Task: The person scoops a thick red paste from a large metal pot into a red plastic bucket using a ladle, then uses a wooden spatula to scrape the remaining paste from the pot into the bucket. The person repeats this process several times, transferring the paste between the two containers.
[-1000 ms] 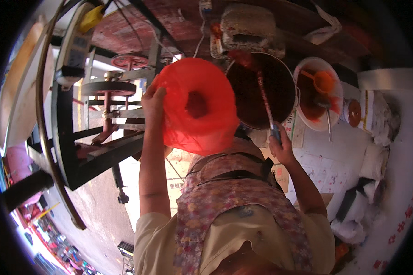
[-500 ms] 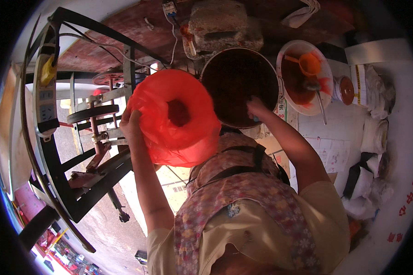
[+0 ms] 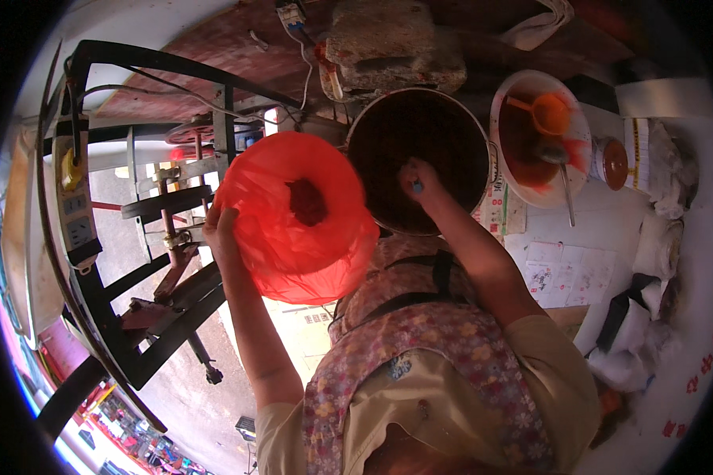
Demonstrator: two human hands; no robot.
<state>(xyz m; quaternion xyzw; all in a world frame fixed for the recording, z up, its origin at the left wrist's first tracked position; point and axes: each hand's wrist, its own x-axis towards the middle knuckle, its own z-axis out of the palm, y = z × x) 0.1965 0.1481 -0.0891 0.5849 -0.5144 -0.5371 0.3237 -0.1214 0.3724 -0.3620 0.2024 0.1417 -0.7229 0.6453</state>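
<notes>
The right hand [image 3: 420, 176] has moved further into the pot [image 3: 487, 158], grip closed on a blue handle [image 3: 417, 187]; to the pot's left, the left hand [image 3: 220, 226] grips the red bag [image 3: 317, 261], apparently little filled; plenty of dark contents [image 3: 384, 146] seemingly remains.

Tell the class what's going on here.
The person's left hand grips a red plastic bag at its left side. The right hand, over the dark interior of a large pot, holds a bluish handle; the rest is hard to make out. To the right, a white basin holds an orange scoop.
</notes>
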